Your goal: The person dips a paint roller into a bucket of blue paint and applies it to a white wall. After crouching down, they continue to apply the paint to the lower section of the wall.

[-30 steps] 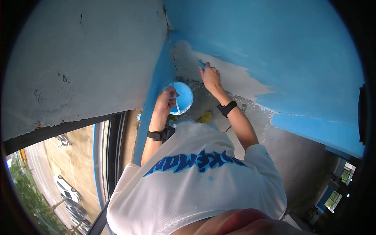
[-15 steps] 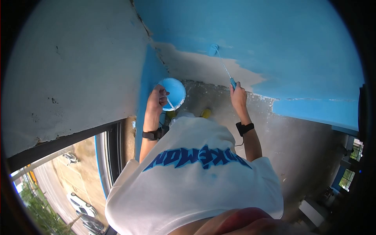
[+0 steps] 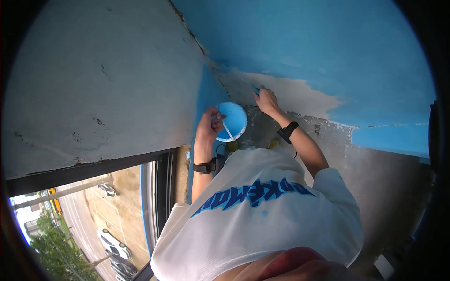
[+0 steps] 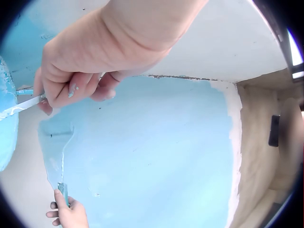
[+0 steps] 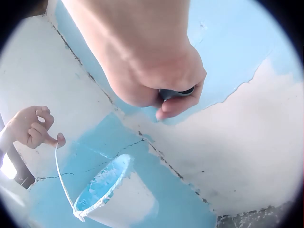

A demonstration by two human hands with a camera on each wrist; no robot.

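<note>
My left hand (image 3: 210,123) holds up a white bucket (image 5: 130,197) by its thin wire handle (image 5: 59,175), the fingers hooked round it. Blue paint (image 3: 229,119) coats the bucket's inside, and the bucket hangs tilted near the wall corner. In my right hand (image 3: 268,101) is a paint roller, gripped by its blue handle (image 4: 64,189). Its bent metal rod (image 4: 62,159) reaches up to the wall; the roller head blends into the blue paint there. Blue paint specks mark the left hand's fingers (image 4: 73,89).
Blue paint covers the upper right wall (image 3: 328,47), above a pale unpainted patch (image 3: 300,96). The left wall (image 3: 103,93) is mostly grey-white, with a cracked corner seam. A window (image 3: 154,201) lies at lower left, parked cars outside. The floor (image 3: 337,164) is grey.
My right hand swung the roller rightward along the wall, then back left toward the corner. The left hand keeps hold of the bucket handle. The head view has shifted.
</note>
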